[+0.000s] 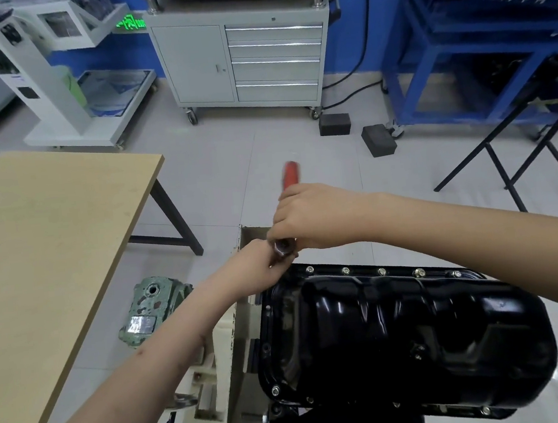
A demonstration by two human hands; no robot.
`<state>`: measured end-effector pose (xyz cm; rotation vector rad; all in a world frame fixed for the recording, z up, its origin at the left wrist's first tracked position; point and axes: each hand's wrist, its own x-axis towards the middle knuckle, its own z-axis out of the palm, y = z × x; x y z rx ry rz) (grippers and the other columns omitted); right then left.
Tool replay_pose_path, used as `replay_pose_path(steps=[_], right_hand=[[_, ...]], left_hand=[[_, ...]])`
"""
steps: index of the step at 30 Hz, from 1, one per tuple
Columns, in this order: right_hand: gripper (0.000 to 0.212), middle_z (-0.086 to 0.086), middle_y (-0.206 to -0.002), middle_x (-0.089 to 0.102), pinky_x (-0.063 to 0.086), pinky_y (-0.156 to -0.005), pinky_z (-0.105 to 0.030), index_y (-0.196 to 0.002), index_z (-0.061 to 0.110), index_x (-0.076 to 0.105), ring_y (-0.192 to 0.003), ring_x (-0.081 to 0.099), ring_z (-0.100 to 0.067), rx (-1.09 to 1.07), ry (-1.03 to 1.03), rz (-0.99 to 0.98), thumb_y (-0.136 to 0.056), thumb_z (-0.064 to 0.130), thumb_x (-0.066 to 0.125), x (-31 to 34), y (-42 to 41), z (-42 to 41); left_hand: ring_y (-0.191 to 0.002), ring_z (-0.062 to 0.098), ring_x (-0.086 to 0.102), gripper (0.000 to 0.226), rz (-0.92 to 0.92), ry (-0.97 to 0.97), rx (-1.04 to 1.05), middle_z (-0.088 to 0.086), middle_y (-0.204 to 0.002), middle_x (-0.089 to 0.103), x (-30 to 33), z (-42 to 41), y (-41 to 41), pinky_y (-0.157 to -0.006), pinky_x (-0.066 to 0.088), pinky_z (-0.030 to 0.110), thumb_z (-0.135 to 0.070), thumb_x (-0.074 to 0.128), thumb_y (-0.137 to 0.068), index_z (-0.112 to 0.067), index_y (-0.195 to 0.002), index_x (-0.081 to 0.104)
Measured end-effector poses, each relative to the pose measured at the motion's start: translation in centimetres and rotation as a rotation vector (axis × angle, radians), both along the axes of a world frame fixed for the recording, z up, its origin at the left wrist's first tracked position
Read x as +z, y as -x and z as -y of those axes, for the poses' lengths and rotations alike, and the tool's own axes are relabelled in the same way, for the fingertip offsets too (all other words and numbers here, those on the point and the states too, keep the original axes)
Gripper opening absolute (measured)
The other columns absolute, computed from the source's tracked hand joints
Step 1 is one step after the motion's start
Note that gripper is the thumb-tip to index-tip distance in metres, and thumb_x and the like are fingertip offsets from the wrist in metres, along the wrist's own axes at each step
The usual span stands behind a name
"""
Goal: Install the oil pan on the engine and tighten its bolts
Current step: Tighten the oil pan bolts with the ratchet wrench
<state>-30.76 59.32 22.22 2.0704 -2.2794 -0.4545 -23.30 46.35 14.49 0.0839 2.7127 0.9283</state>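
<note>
A black oil pan [404, 332] is seen seated upside on the engine [225, 372], with its flange lying along the cream-coloured block. Bolts [382, 271] are seen in a row along the pan's far flange, and further bolts are visible at its near-left corner and near edge.

Just beyond the pan's far-left corner, a ratchet [290, 189] with a red handle is gripped by the right hand [312, 218], its fingers curled round the handle; the handle tip is blurred and points away from the pan. The ratchet's metal head is seen at the lower edge of that hand, directly above the pan's corner. The left hand [258, 261] is held against this head from the pan's left side, its fingers closed round the part beneath the head; whether a socket or extension is pinched there cannot be told, as it is hidden by the hands. The two hands are touching.

To the left of the pan, a wooden bench [51, 252] is seen, and between it and the pan a green casting [150, 311] lies on the floor. Beyond the pan, a grey drawer cabinet [244, 60] on castors is seen, and to the far right of the pan a blue frame [461, 54].
</note>
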Motion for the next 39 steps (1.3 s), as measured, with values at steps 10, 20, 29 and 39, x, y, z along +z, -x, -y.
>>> replay_pose_path(steps=[10,20,29,39], right_hand=[[0.023,0.003,-0.107,0.060,0.035,-0.090,-0.029,-0.115,0.021,0.052,-0.103,0.054,-0.021,-0.036,-0.006,0.065,-0.094,0.028,0.044,0.10,0.41,-0.20],[0.032,-0.002,-0.101,0.062,0.039,-0.080,-0.031,-0.108,0.016,0.054,-0.094,0.057,-0.024,-0.161,-0.031,0.102,-0.093,0.043,0.045,0.21,-0.10,0.28],[0.037,0.000,-0.090,0.064,0.044,-0.077,-0.032,-0.101,0.018,0.059,-0.085,0.060,-0.025,-0.155,-0.021,0.101,-0.090,0.051,0.045,0.23,-0.15,0.21],[0.023,0.003,-0.108,0.058,0.035,-0.092,-0.029,-0.113,0.019,0.053,-0.106,0.052,-0.020,0.023,-0.022,0.054,-0.093,0.022,0.044,0.19,-0.30,0.26]], left_hand=[[-0.057,0.026,0.040,0.031,-0.084,0.084,-0.025,0.010,-0.058,0.048,0.10,-0.02,-0.22,-0.055,0.025,0.031,-0.020,0.043,-0.096,-0.010,-0.066,0.047],[-0.058,0.025,0.041,0.039,-0.083,0.099,0.018,0.016,-0.060,0.053,0.27,0.14,-0.11,-0.052,0.022,0.029,-0.017,0.046,-0.094,-0.021,-0.056,0.034],[-0.047,0.009,0.041,0.039,-0.053,0.058,0.032,-0.005,-0.047,0.040,0.18,0.39,-0.03,-0.046,0.029,0.020,-0.027,0.051,-0.092,-0.017,-0.055,0.041],[-0.068,0.033,0.052,0.031,-0.028,0.060,-0.034,0.016,-0.072,0.059,0.19,0.19,-0.27,-0.063,0.042,0.041,-0.025,0.041,-0.096,0.000,-0.087,0.056]])
